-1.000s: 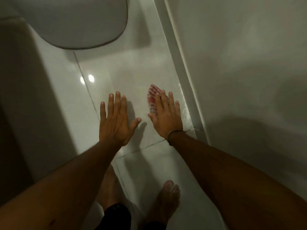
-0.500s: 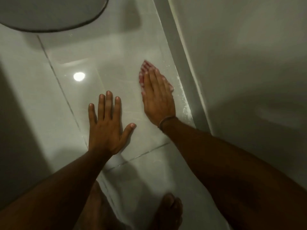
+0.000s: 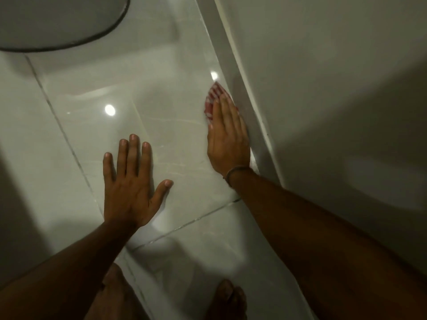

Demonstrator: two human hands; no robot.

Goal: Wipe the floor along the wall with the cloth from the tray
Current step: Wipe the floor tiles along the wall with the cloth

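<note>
A red-and-white checked cloth (image 3: pixel 213 98) lies flat on the glossy pale floor tile (image 3: pixel 175 107), right against the skirting (image 3: pixel 245 98) at the foot of the wall (image 3: pixel 323 77). My right hand (image 3: pixel 227 139) presses down on it with fingers together; only the cloth's far end shows past my fingertips. My left hand (image 3: pixel 131 185) rests flat on the tile to the left, fingers spread, holding nothing. No tray is in view.
A grey round-edged object with a dark rim (image 3: pixel 57 21) sits at the top left. Tile joints (image 3: pixel 184 224) cross the floor. My bare feet (image 3: pixel 228 299) stand at the bottom edge. A dark shadowed area lies along the left side.
My right hand has slid the cloth forward and rightward, from the open tile up against the skirting. My left hand has stayed planted on the tile.
</note>
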